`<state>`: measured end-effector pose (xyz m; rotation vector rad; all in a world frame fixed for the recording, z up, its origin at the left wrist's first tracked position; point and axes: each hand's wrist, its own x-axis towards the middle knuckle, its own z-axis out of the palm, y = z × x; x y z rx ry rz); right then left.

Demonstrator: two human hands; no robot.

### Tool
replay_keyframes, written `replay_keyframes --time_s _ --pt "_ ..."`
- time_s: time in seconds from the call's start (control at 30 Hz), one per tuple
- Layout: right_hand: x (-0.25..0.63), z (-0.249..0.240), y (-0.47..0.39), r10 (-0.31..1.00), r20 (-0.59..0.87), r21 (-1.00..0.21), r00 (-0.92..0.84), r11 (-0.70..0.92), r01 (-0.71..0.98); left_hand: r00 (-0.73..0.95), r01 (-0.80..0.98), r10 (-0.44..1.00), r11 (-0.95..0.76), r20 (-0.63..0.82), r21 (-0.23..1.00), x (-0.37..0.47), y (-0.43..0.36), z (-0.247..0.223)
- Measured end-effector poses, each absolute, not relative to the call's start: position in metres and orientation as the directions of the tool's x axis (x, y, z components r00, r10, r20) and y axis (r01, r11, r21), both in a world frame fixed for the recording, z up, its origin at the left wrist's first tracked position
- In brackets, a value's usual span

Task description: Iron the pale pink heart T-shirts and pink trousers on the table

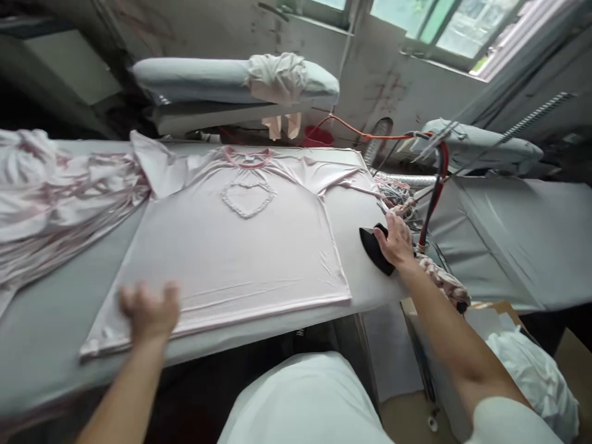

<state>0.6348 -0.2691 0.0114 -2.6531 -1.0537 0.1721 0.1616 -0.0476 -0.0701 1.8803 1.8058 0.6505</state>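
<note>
A pale pink T-shirt (259, 253) lies spread flat on the ironing table, with a red-trimmed neck and a ruffled heart on its chest. My left hand (150, 311), slightly blurred, is over the shirt's lower left part, thumb and fingers apart and nothing in them. Whether it touches the cloth I cannot tell. To the right of the shirt, my right hand (396, 237) is wrapped round the handle of a black iron (377, 251). The iron rests near the table's right end, and its handle is mostly hidden under my fingers.
Crumpled pink garments (60, 191) are piled at the left. Behind the table stands a padded sleeve board (198, 77) with a bunched cloth on it. Red and black hoses (437, 197) rise beside the iron. A white bundle (531, 370) sits low at the right.
</note>
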Motion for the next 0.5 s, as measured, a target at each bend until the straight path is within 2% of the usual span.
replay_keyframes --time_s 0.03,0.1,0.17,0.23,0.3,0.4,0.5 --pt "0.649 0.014 -0.264 0.651 0.017 -0.274 0.759 -0.727 0.629 -0.013 0.816 1.000 0.020 -0.017 0.578 0.159 -0.054 -0.077" --pt "0.665 0.012 -0.263 0.683 -0.093 -0.277 0.724 -0.716 0.640 -0.113 0.868 0.988 0.150 -0.105 0.474 0.146 -0.062 -0.090" --pt "0.663 0.008 -0.268 0.794 -0.232 -0.351 0.561 -0.606 0.714 -0.224 0.881 0.965 0.261 -0.138 0.395 0.116 -0.061 -0.101" --pt "0.643 0.002 -0.271 0.874 -0.271 -0.414 0.403 -0.483 0.771 -0.302 0.867 0.949 0.313 -0.090 0.388 0.070 -0.055 -0.111" --pt "0.607 -0.003 -0.266 0.890 -0.331 -0.426 0.314 -0.438 0.792 -0.320 0.867 0.947 0.302 -0.024 0.397 0.021 -0.050 -0.120" --pt "0.521 -0.014 -0.235 0.856 -0.497 -0.410 0.139 -0.373 0.833 -0.267 0.880 0.962 0.222 0.051 0.419 -0.031 -0.049 -0.135" --pt "0.404 -0.023 -0.176 0.832 -0.554 -0.377 -0.042 -0.205 0.904 -0.223 0.862 0.972 0.161 0.074 0.480 -0.050 -0.048 -0.146"
